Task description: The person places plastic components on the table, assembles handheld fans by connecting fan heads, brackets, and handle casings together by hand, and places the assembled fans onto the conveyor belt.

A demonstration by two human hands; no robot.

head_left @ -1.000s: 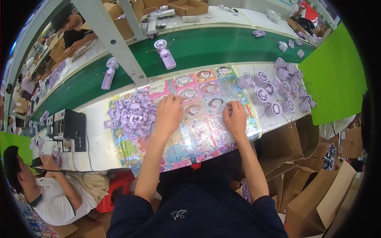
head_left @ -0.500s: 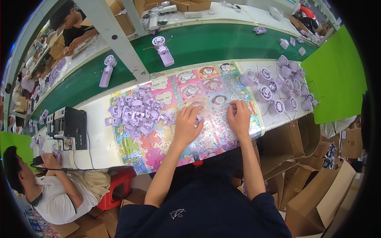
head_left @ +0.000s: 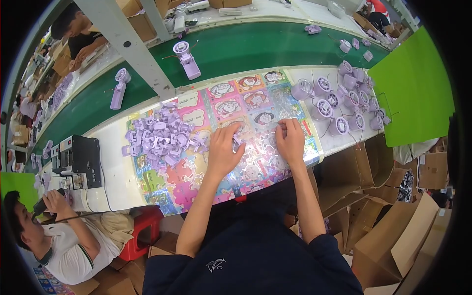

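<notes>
My left hand (head_left: 225,151) is bent over the patterned mat (head_left: 196,189), its thumb and fingers about a small lilac plastic part (head_left: 238,141) that the fingers partly cover. To its right, my right hand (head_left: 290,142) rests low over the mat with fingers curled together. Whatever its fingertips may hold is hidden. On the mat left of my left hand lies a heap of small lilac plastic parts (head_left: 160,135). Several round lilac fan housings (head_left: 339,126) with thin wires stand beyond my right hand.
A green conveyor belt (head_left: 236,51) runs behind the bench, carrying a lilac handheld fan (head_left: 187,61). A black machine (head_left: 84,160) stands at the left, near a seated person (head_left: 78,243). Green panel (head_left: 413,93) and cardboard boxes (head_left: 388,246) are at the right.
The whole view has shifted slightly, so the bench appears further left and higher. My hands keep almost the same places over the mat; the seated person's raised hand has moved nearer their head.
</notes>
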